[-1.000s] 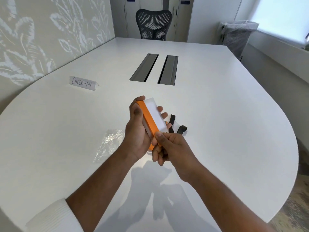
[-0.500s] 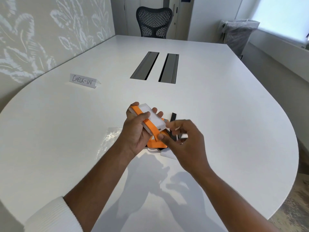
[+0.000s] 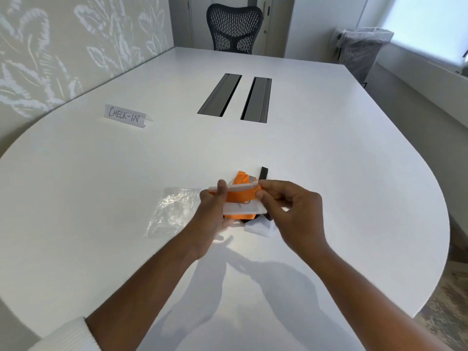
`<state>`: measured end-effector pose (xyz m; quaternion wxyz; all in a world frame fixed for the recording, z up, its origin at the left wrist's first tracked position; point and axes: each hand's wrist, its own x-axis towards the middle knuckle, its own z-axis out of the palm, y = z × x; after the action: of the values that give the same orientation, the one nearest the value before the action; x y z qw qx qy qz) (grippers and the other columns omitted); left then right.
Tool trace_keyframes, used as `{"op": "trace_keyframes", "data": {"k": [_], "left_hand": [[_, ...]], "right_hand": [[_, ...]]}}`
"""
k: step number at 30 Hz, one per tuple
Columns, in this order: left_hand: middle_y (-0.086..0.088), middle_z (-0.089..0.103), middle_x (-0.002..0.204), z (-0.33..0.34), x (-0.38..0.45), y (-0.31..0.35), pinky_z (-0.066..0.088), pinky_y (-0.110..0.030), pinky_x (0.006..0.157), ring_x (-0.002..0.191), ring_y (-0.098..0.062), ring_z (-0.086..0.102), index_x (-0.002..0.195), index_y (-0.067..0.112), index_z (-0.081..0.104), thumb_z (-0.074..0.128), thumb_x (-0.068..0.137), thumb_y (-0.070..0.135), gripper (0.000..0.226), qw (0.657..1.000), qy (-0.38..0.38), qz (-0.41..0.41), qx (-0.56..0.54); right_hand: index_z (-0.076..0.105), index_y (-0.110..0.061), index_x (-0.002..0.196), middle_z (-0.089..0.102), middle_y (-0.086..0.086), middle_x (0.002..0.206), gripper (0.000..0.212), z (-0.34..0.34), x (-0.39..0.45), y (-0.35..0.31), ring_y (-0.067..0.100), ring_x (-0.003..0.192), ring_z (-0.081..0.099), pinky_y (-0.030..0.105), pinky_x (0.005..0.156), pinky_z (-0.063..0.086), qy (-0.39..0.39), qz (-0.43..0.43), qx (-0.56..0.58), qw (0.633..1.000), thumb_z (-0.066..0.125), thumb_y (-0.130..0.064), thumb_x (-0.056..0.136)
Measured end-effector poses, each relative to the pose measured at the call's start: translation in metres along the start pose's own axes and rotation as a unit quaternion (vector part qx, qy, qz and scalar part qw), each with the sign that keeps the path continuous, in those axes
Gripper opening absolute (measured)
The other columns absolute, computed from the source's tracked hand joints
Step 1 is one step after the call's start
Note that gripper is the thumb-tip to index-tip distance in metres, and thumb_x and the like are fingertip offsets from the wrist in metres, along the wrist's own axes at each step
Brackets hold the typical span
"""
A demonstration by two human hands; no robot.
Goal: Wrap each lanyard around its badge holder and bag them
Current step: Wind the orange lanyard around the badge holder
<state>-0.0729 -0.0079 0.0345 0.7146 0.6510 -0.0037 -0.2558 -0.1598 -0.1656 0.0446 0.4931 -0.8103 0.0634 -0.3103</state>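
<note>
Above the near middle of the white oval table point(image 3: 329, 173), both hands hold a translucent white plastic badge holder point(image 3: 244, 209) with a bright orange fabric lanyard point(image 3: 240, 196) wound across it. The left hand point(image 3: 215, 211) grips the holder's left end, thumb curled over the top edge. The right hand point(image 3: 291, 206) pinches the right end between thumb and forefinger, the other fingers loosely curled. The hands are close together, joined only by the holder, which is blurred, so how many turns of lanyard lie on it cannot be told.

Under the hands, on the table, a black lanyard strap point(image 3: 263, 173) pokes out towards the far edge, and a second white holder point(image 3: 258, 228) shows partly beneath the right hand. A clear crumpled plastic bag point(image 3: 174, 211) lies flat just left of the left hand.

Towards the left edge stands a folded white paper sign lettered "CHECK-IN" point(image 3: 125, 115). Two grey cable slots point(image 3: 234, 97) sit in the table's centre, and a black mesh office chair point(image 3: 234, 27) stands at the far edge
</note>
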Motion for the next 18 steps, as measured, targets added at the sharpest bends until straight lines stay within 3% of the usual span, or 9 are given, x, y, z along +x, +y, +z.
{"op": "trace_keyframes", "data": {"k": [2, 4, 6, 9, 12, 15, 18], "left_hand": [[-0.01, 0.046, 0.137, -0.011, -0.002, -0.017, 0.049, -0.037, 0.101, 0.122, -0.021, 0.054, 0.13, 0.015, 0.043, 0.05, 0.101, 0.05, 0.046, 0.979, 0.059, 0.075, 0.178], [-0.006, 0.046, 0.132, -0.022, -0.007, -0.032, 0.043, -0.016, 0.089, 0.117, -0.012, 0.052, 0.126, 0.023, 0.046, 0.058, 0.101, 0.037, 0.031, 0.953, 0.052, 0.166, 0.247], [-0.002, 0.048, 0.128, -0.031, -0.014, -0.045, 0.039, -0.005, 0.083, 0.114, -0.001, 0.051, 0.123, 0.03, 0.05, 0.063, 0.099, 0.028, 0.028, 0.934, 0.024, 0.224, 0.278], [0.001, 0.047, 0.128, -0.039, -0.025, -0.065, 0.046, -0.012, 0.092, 0.116, 0.003, 0.052, 0.128, 0.032, 0.054, 0.065, 0.098, 0.025, 0.033, 0.914, -0.002, 0.265, 0.307], [0.002, 0.047, 0.125, -0.043, -0.032, -0.082, 0.052, -0.027, 0.097, 0.118, -0.008, 0.055, 0.131, 0.025, 0.061, 0.067, 0.097, 0.024, 0.034, 0.903, -0.016, 0.275, 0.331], [0.005, 0.051, 0.116, -0.046, -0.033, -0.09, 0.052, -0.026, 0.094, 0.112, -0.01, 0.057, 0.122, 0.02, 0.069, 0.07, 0.095, 0.019, 0.027, 0.882, -0.022, 0.292, 0.369], [0.01, 0.052, 0.111, -0.047, -0.033, -0.094, 0.05, -0.023, 0.09, 0.108, -0.011, 0.057, 0.12, 0.021, 0.071, 0.072, 0.093, 0.02, 0.026, 0.868, -0.022, 0.307, 0.389]], "right_hand": [[0.082, -0.018, 0.102, 0.082, -0.001, 0.092, 0.014, -0.001, -0.003, 0.008, 0.013, 0.082, 0.078, 0.03, 0.077, 0.063, -0.015, 0.151, 0.126, 0.98, 0.079, -0.011, 0.09], [0.082, -0.013, 0.099, 0.082, 0.007, 0.087, 0.011, 0.0, -0.013, 0.02, 0.014, 0.077, 0.076, 0.027, 0.073, 0.062, -0.025, 0.245, 0.197, 0.949, 0.078, -0.008, 0.09], [0.082, -0.011, 0.097, 0.081, 0.011, 0.084, 0.01, 0.001, -0.027, 0.031, 0.013, 0.073, 0.073, 0.023, 0.069, 0.06, -0.028, 0.306, 0.219, 0.926, 0.078, -0.007, 0.089], [0.082, -0.008, 0.095, 0.08, 0.014, 0.082, 0.008, 0.004, -0.047, 0.044, 0.014, 0.069, 0.07, 0.023, 0.065, 0.059, -0.024, 0.363, 0.21, 0.907, 0.08, -0.006, 0.087], [0.082, -0.006, 0.097, 0.08, 0.018, 0.085, 0.01, 0.004, -0.062, 0.052, 0.021, 0.071, 0.07, 0.03, 0.07, 0.061, -0.011, 0.399, 0.197, 0.895, 0.081, -0.007, 0.087], [0.082, -0.011, 0.095, 0.081, 0.015, 0.086, 0.007, 0.002, -0.07, 0.055, 0.026, 0.077, 0.075, 0.037, 0.079, 0.062, -0.011, 0.389, 0.163, 0.907, 0.082, -0.01, 0.088], [0.083, -0.021, 0.094, 0.081, -0.003, 0.079, 0.007, 0.001, -0.076, 0.055, 0.018, 0.076, 0.078, 0.031, 0.077, 0.061, -0.027, 0.341, 0.04, 0.939, 0.081, -0.018, 0.089]]}}
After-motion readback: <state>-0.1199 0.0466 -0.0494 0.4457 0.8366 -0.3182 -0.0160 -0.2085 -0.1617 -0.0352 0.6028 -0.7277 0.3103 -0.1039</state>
